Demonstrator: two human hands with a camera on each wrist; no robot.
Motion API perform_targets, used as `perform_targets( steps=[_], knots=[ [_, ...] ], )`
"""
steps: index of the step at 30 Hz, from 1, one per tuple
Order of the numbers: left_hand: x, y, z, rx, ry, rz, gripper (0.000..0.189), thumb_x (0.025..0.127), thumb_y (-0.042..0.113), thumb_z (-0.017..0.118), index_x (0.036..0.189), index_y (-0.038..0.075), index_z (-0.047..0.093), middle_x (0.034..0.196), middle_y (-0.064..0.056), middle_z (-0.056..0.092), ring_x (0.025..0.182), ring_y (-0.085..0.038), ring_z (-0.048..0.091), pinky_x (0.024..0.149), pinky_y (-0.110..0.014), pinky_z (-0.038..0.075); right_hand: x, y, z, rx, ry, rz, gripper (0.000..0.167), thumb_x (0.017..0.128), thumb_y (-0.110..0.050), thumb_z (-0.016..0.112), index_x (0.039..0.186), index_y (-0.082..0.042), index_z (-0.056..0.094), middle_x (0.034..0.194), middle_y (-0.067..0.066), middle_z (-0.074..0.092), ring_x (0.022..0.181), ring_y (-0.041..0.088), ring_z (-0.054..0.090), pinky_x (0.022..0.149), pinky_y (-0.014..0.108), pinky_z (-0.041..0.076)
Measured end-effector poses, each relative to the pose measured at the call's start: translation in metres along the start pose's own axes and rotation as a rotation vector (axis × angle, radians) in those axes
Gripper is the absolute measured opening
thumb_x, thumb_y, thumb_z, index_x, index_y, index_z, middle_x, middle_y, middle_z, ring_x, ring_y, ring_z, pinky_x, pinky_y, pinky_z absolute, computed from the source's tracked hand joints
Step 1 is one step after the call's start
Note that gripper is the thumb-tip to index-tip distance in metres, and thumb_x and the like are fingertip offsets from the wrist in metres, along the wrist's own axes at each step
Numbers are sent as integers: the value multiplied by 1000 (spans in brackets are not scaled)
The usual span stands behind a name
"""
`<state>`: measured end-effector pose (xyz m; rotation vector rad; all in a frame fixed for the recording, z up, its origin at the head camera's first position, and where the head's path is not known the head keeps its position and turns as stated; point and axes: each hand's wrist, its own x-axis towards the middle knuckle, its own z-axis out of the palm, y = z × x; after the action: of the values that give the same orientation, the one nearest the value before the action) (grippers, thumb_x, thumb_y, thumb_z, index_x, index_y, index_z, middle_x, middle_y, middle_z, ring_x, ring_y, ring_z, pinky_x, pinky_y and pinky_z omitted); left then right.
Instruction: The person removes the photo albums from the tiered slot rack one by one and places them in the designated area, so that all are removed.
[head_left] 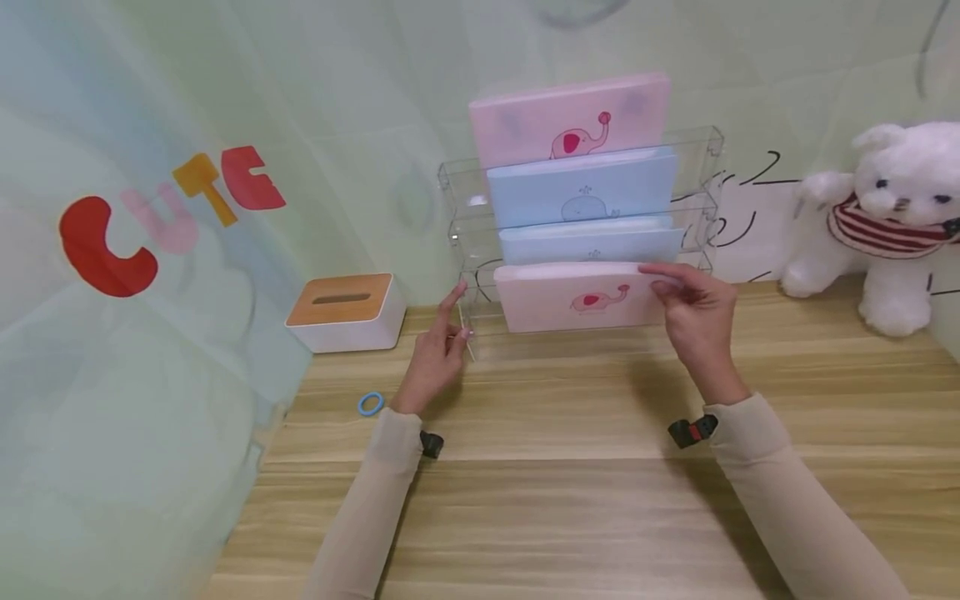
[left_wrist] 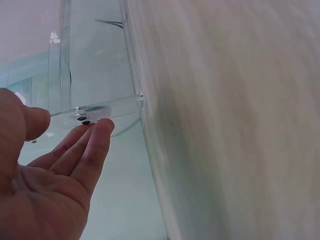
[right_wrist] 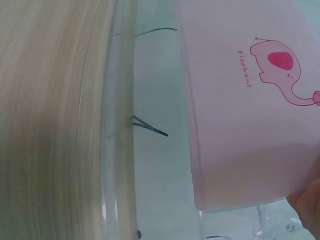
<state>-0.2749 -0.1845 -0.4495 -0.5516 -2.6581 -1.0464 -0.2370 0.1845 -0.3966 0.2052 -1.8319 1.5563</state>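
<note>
A clear acrylic tiered rack (head_left: 693, 154) stands on the wooden table against the backdrop. My left hand (head_left: 435, 358) pinches its left side panel, thumb on one face and fingers on the other, as the left wrist view shows. With thumb and fingers my right hand (head_left: 701, 321) pinches the upper right corner of a pink elephant notebook (head_left: 540, 300) in the lowest front tier. Behind it, in rising tiers, are a blue notebook (head_left: 525, 247), a blue whale notebook (head_left: 521, 192) and another pink elephant notebook (head_left: 510, 129). The right wrist view shows the printed word "Elephant".
Left of the rack sits a white tissue box (head_left: 352, 335) with a wooden lid. A small blue ring (head_left: 371, 404) lies on the table (head_left: 540, 517) near my left wrist. A white teddy bear (head_left: 896, 287) with a striped scarf sits at the right.
</note>
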Motion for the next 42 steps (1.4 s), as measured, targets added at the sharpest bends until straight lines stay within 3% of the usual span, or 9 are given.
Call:
perform_targets(
  steps=[3,7,10,15,20,25,31,35,42],
  knots=[
    [0,0,0,6,-6,-6,74,111,11,56,169,42,21,98,-19,77,67,-18,51,69,-35,47,0,-4,0,-6,3,-4,23,95,14,69,103,-1,85,98,-24,80,85,-6,71,66,13,48],
    [1,0,-1,10,-8,-4,73,111,11,56,169,40,22,95,-17,76,66,-17,50,67,-34,47,1,-11,-1,-21,11,-12,26,97,12,69,104,-6,86,103,1,85,86,-3,72,65,14,48],
    [1,0,-2,11,-6,-4,74,111,10,56,169,40,22,95,-16,76,66,-17,50,66,-34,47,2,-17,-1,-27,8,-5,24,97,10,69,104,-6,86,104,7,85,88,-2,74,61,15,46],
    [0,1,-3,16,-5,-7,75,111,10,57,169,41,22,97,-16,77,67,-17,51,68,-34,47,1,-22,1,-44,-1,59,20,98,6,71,105,-6,86,106,6,85,87,-1,71,60,17,42],
    [0,2,-3,13,-10,-9,73,111,11,57,169,38,23,98,-17,78,68,-18,52,71,-36,48,0,-26,1,-74,-35,184,21,100,3,70,110,-9,85,113,3,84,91,5,69,62,17,44],
    [0,1,-2,13,-8,3,73,110,10,58,169,36,24,94,-17,77,66,-17,51,70,-35,47,-3,-30,3,-78,-107,325,23,100,4,68,116,-5,83,112,-12,77,98,11,59,66,15,47],
    [0,0,-3,21,-4,12,75,109,9,59,169,37,25,81,-12,69,64,-15,49,66,-33,46,-7,-31,9,-5,-181,400,24,101,7,65,120,4,78,104,-19,70,101,11,61,79,14,56],
    [-1,-1,-3,17,-14,8,77,110,8,58,169,41,23,77,-9,64,63,-15,47,64,-32,45,-9,-30,12,26,-235,496,27,102,7,61,125,6,76,108,-13,70,102,11,65,83,15,57],
    [-1,-3,-3,5,-14,5,78,109,6,57,169,43,23,80,-13,68,62,-15,47,63,-31,45,-11,-24,15,-35,-432,700,33,105,2,57,136,1,71,130,16,67,101,18,65,81,22,58]
  ],
)
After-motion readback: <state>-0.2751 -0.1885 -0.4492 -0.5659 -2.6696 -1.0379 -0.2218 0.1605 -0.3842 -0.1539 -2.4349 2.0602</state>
